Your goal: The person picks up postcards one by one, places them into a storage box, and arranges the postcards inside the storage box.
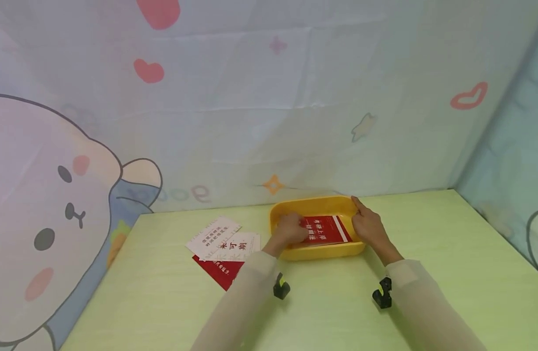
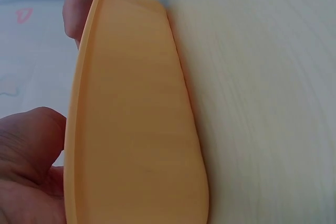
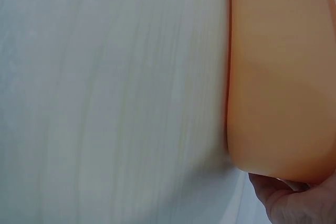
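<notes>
A shallow yellow plastic tray (image 1: 326,252) stands on the table near the back wall. Inside it lies a red card (image 1: 322,229) with white characters and a white stripe, and other card edges show under it. My left hand (image 1: 289,229) reaches over the tray's near side, with curled fingers at the card's left end; the fingertips are partly hidden. The left wrist view has that hand (image 2: 29,166) behind the tray's rim. At the right end, my right hand (image 1: 368,225) grips the tray wall. Its fingers (image 3: 294,203) appear at the tray's corner in the right wrist view.
Left of the tray, two overlapping white cards (image 1: 213,237) with printed characters lie partly over a red card (image 1: 220,273). A patterned cloth (image 1: 233,97) hangs behind the pale green table (image 1: 330,312). Another cloth (image 1: 523,161) hangs at the right side.
</notes>
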`<state>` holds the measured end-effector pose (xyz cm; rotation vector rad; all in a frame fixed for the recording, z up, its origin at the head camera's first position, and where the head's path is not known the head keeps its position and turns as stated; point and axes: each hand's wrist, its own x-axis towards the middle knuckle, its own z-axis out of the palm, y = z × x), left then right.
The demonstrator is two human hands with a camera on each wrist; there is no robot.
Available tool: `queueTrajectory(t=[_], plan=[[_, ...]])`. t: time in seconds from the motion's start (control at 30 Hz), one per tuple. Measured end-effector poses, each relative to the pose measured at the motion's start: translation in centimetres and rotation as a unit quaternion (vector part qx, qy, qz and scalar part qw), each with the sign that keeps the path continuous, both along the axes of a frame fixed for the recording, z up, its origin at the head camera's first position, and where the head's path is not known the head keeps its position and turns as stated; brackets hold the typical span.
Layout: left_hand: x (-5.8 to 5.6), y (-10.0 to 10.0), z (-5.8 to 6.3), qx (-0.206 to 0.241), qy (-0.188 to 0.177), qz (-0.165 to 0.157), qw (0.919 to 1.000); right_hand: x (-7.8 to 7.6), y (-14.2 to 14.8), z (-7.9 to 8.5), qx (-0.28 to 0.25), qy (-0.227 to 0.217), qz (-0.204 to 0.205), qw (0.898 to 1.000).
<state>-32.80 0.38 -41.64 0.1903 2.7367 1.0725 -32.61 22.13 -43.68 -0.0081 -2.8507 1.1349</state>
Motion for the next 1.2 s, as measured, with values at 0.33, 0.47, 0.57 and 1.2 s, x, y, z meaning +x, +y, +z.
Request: queueTrajectory(t=[0.33, 0.47, 0.57, 1.2], plan=[[0.08, -0.12, -0.15, 0.025, -0.016, 0.002, 0.9996, -0.09, -0.07, -0.10, 0.007, 0.005, 0.002, 1.000], [0.10, -0.08, -0.10, 0.031, -0.021, 0.003, 0.9993, -0.10, -0.08, -0.07, 0.005, -0.003, 0.000, 1.000], [0.11, -0.07, -0.14, 0.035, -0.025, 0.004, 0.9990, -0.06, -0.05, -0.09, 0.003, -0.003, 0.001, 1.000], [0.07, 0.16, 0.07, 0.042, -0.027, 0.020, 0.9985, -0.06, -0.05, 0.06, 0.011, 0.005, 0.004, 1.000]])
